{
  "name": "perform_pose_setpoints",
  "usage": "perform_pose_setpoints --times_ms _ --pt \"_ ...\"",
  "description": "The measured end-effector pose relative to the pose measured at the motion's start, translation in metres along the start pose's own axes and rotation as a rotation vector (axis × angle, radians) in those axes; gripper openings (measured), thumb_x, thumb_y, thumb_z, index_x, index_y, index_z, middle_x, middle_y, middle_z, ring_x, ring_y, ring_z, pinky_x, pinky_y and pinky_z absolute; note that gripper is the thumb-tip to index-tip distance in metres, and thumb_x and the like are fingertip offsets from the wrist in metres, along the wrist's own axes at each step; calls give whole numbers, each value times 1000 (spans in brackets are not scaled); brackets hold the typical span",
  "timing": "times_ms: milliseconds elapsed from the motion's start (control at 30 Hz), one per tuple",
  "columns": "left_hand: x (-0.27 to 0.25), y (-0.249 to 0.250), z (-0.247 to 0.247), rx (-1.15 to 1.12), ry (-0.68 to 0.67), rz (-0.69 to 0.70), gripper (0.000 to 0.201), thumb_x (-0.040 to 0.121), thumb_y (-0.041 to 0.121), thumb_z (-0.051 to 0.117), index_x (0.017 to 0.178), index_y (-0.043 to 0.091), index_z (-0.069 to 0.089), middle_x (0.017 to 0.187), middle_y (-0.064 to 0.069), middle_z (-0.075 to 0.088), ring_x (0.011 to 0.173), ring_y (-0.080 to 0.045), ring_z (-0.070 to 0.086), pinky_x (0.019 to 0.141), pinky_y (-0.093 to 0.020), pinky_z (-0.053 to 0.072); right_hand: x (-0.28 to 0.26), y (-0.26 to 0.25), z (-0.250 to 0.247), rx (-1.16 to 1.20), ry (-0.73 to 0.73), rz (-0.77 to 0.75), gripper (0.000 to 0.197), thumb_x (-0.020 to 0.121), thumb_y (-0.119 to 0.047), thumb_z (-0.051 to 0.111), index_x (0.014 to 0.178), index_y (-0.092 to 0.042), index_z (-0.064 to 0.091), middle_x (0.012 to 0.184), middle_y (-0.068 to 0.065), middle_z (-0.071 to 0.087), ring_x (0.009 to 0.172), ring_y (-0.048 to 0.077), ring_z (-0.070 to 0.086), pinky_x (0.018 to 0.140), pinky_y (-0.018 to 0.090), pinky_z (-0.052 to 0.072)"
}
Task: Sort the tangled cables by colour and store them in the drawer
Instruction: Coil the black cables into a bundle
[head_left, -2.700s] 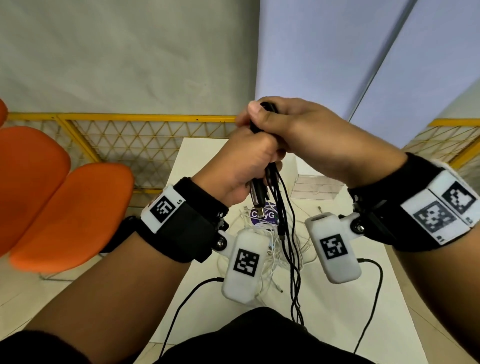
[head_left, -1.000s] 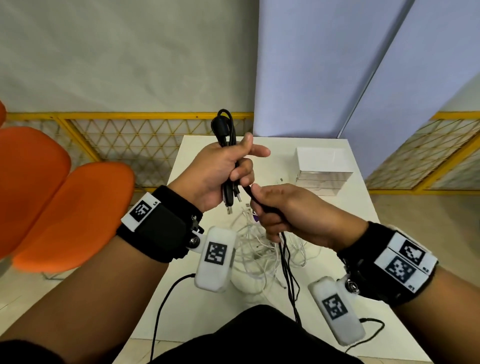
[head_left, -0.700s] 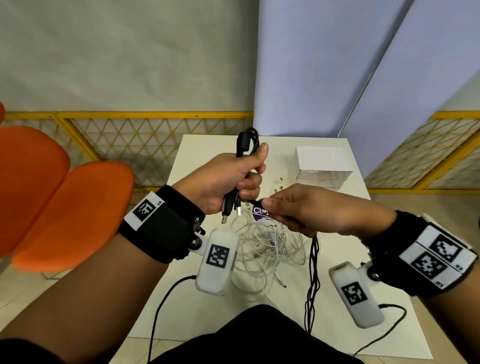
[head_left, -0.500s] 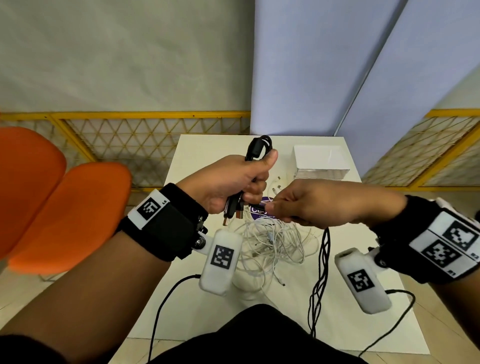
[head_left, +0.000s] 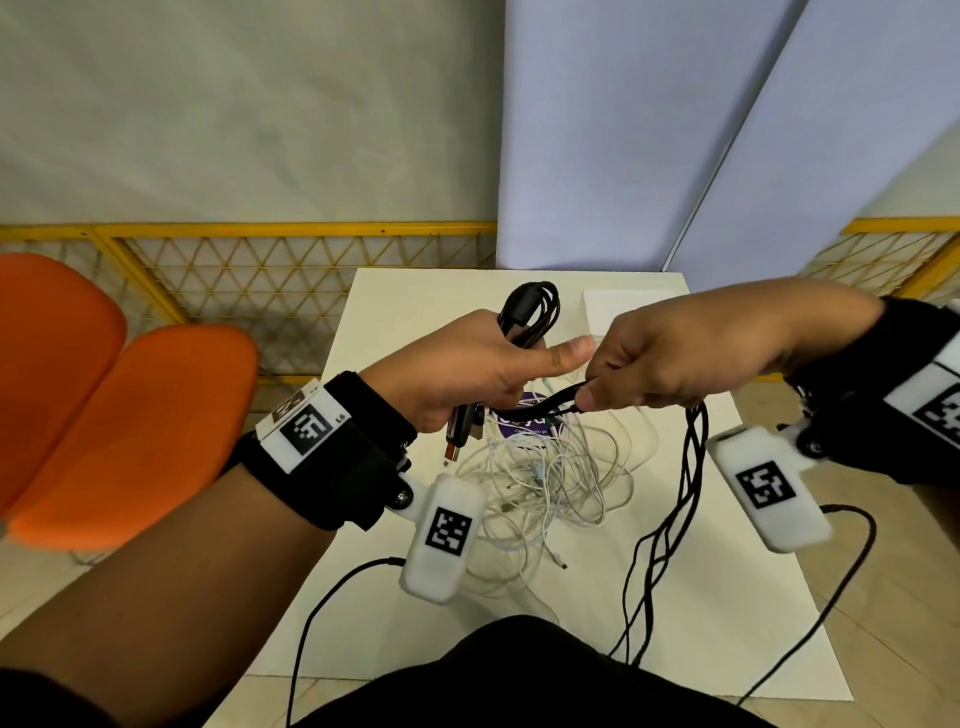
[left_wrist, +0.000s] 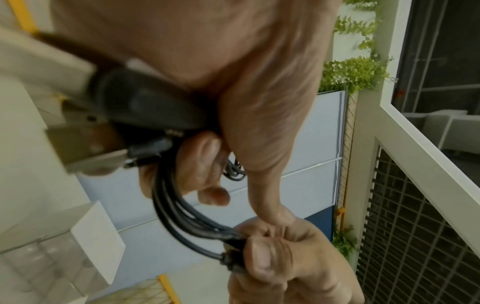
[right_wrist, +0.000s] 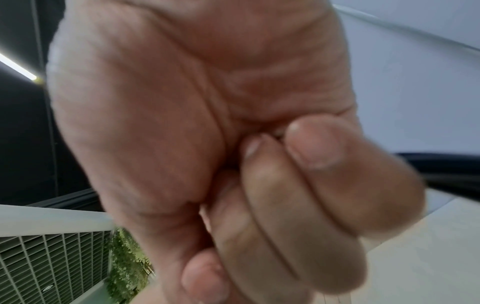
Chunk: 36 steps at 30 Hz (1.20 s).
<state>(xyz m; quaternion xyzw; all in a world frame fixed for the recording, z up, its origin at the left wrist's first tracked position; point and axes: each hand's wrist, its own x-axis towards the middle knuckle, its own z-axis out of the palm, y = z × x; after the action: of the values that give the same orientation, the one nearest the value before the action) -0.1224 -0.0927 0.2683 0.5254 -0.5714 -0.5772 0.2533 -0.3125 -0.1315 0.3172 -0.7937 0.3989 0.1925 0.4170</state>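
While the left hand (head_left: 457, 374) grips looped black cables (head_left: 535, 312), the right hand (head_left: 670, 358) pinches their strands.

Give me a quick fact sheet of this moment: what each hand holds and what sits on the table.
left hand: grips the folded black cable bundle
right hand: pinches the black cable's loose run, which hangs off the table
white cables: tangled heap on the table
white box: at the table's far side
orange chairs: beside the table

Both hands raised, fingers (left_wrist: 207, 164) curled (thumbs touching).
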Motion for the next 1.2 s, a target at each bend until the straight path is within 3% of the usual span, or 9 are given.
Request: perform_pose_setpoints --times_ms 167,300,567,800,867,967,1033,1133,1200 --pt "-3 2 4 143 -67 14 27 77 29 83 81 8 66 52 11 47 48 -6 42 50 -16 36 0 -5 -8 -23 -57 -20 45 98 -25 54 59 -19 34 59 5 21 56 23 16 49 31 20" --pt "-4 2 7 213 -211 -49 33 71 18 89 82 -1 64 67 -3 55 59 -15 46 55 -25 36 3 -9 -9 4 -111 -40 47 99 -23 54 56 -18 37 55 4 22 52 21 17 48 30 20" --pt "-1 1 22 258 -160 -158 34 86 15 75 62 13 52 49 -1 52 42 -10 43 46 -18 34 9 -8 -10 32 -125 -27 51 100 -25 52 53 -20 34 55 3 19 52 21 13 49 30 14" --pt "6 -4 21 -5 -151 -237 32 93 8 63 69 17 43 51 3 40 44 -12 42 50 -24 28 2 -13 -17 -253 85 50 47 93 -48 58 58 -17 50 52 -4 43 50 17 40 52 28 41" --pt "6 -5 19 -57 -199 -264 34 94 11 61 66 17 43 52 1 38 45 -13 39 56 -28 25 -6 -18 -14 -439 194 68 32 85 -51 67 83 -22 55 63 -10 51 54 11 46 55 25 40" --pt "7 -3 15 -146 -288 -311 45 97 17 56 56 17 38 47 1 34 39 -10 32 58 -28 28 -8 -18 -5 -615 399 -12 74 76 -43 79 130 -29 30 92 -9 57 63 11 48 56 26 37" --pt "8 0 10 -232 -369 -321 46 97 18 53 54 17 37 44 2 33 35 -7 25 60 -28 31 -4 -17 2 -851 511 -68 89 74 -40 77 141 -31 19 115 -3 52 64 20 47 58 32 40" --pt "8 3 2 -343 -490 -303 43 93 19 53 53 18 39 43 4 35 33 -4 23 64 -29 33 6 -13 11 -1093 654 -205 62 81 -45 64 135 -26 39 110 4 51 50 25 40 45 30 33" --pt "7 4 2 -359 -550 -290 42 92 20 52 52 18 40 42 5 35 34 -4 23 65 -28 35 11 -13 13 -1101 688 -318 43 92 -52 41 117 -18 51 94 6 54 44 27 44 41 27 26"
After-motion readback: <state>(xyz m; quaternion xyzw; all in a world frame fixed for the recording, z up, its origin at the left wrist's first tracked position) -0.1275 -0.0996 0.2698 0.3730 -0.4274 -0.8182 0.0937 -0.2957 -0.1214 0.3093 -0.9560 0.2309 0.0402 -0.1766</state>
